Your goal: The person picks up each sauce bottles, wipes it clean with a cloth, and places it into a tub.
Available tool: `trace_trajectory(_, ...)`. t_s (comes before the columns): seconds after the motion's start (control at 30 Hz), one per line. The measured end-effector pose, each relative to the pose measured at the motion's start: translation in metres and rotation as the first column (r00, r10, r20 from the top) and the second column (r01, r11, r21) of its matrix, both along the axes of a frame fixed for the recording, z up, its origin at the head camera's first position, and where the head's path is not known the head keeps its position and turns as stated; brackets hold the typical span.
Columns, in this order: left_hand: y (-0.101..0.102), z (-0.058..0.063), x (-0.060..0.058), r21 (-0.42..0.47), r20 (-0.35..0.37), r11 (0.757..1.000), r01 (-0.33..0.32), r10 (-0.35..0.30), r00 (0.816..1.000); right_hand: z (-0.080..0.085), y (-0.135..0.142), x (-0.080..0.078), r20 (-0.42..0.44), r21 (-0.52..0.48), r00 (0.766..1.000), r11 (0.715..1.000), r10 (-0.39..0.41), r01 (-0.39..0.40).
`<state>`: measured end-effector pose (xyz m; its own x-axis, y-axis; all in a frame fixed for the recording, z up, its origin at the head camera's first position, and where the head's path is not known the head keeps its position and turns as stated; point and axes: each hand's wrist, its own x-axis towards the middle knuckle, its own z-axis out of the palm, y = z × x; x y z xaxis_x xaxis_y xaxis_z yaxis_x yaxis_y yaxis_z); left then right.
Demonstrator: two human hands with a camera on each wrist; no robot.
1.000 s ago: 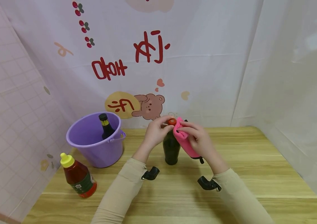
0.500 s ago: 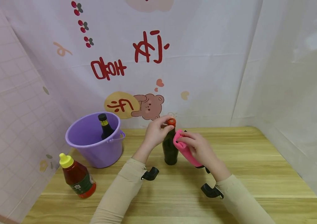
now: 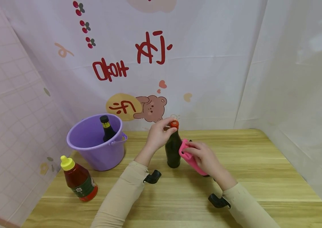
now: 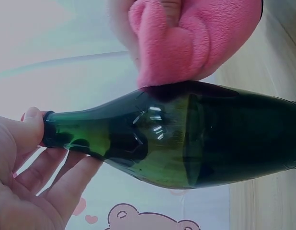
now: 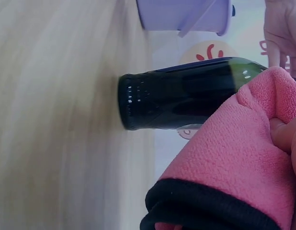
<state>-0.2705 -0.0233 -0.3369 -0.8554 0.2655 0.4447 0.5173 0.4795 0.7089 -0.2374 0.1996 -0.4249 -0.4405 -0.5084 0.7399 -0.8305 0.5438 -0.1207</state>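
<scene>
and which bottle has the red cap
The green bottle touching the pink cloth; the squeeze bottle has a yellow cap, the dark bottle inside the bucket black.

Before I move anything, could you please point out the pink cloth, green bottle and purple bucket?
Pink cloth (image 4: 198, 42), left wrist view, middle folds.
Green bottle (image 3: 173, 148), head view, its body.
Purple bucket (image 3: 104, 157), head view, outer wall.

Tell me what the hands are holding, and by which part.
The left hand holds the green bottle around its capped top; the right hand pinches the pink cloth by its bunched upper end.
</scene>
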Motion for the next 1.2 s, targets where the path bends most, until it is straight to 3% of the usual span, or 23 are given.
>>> trace_trajectory(0.27,0.0,-0.001,-0.001,-0.024,-0.027,1.0,-0.012,0.012,1.0,-0.011,0.0,0.003,0.016,0.052,1.0,0.999,-0.013,0.012)
trace_trajectory(0.63,0.002,0.0,-0.001,-0.039,-0.05,0.999,-0.01,0.008,0.999,-0.025,-0.006,0.002,0.11,0.184,0.991,0.981,-0.075,0.053)
trace_trajectory(0.9,0.004,0.0,0.001,-0.054,-0.044,0.998,-0.023,0.021,0.999,-0.036,-0.015,-0.002,0.152,0.391,0.983,0.92,-0.102,0.035)
trace_trajectory(1.2,0.003,-0.001,-0.001,-0.048,-0.047,0.998,-0.033,0.031,0.998,-0.033,-0.013,-0.004,0.213,0.393,0.972,0.919,-0.096,0.004)
